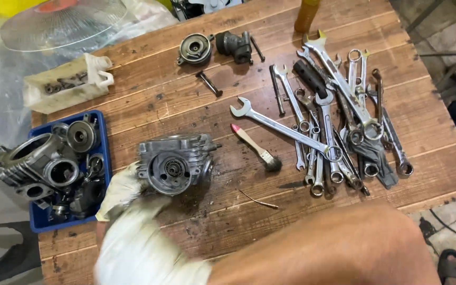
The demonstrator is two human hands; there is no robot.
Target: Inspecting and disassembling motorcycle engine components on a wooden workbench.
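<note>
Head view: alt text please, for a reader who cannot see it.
A gloved left hand touches a grey metal engine cylinder head on a worn wooden table; the right hand is not distinguishable, only a bare limb low in frame. Right of it lie a small brush and a heap of spanners; a blue tray of engine parts sits left.

Soft, even daylight fills the frame, leaving only faint, short shadows under the wrenches [339, 121] on the wooden table [186, 100]. Mild glare shows on the chrome and on the clear plastic at upper left. The gloved hand [133, 232] at lower left is motion-blurred; which hand it is seems unclear.
</note>
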